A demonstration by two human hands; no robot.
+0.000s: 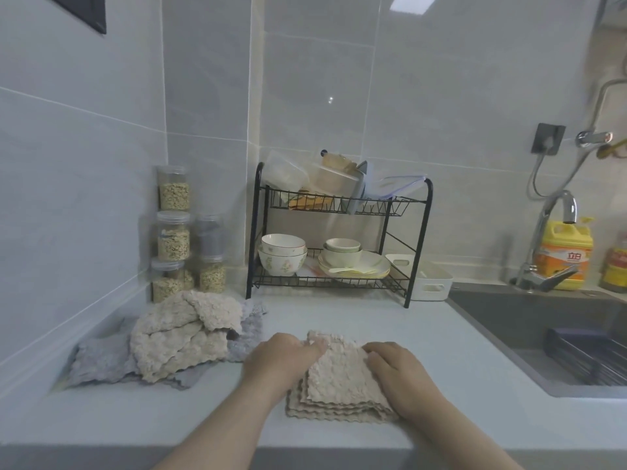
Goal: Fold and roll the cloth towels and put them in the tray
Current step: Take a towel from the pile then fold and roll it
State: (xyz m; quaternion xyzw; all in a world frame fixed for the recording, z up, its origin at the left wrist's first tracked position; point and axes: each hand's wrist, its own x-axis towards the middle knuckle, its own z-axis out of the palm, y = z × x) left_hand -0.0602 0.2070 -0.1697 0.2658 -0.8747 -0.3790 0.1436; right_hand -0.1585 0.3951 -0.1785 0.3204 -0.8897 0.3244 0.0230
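A beige towel [339,378] lies folded in several layers on the white counter [458,351] in front of me. My left hand [281,361] grips its left edge near the far corner, and my right hand [397,371] presses on its right edge. A heap of loose towels sits to the left: crumpled beige ones [179,337] on top of grey ones [101,361]. The white tray [432,283] with handle cut-outs stands behind the right leg of the dish rack.
A black two-tier dish rack [339,232] with bowls, plates and containers stands at the back. Stacked jars of grain [176,232] fill the left corner. The sink [543,334] with its tap [556,232] and a yellow detergent bottle [565,252] lies to the right.
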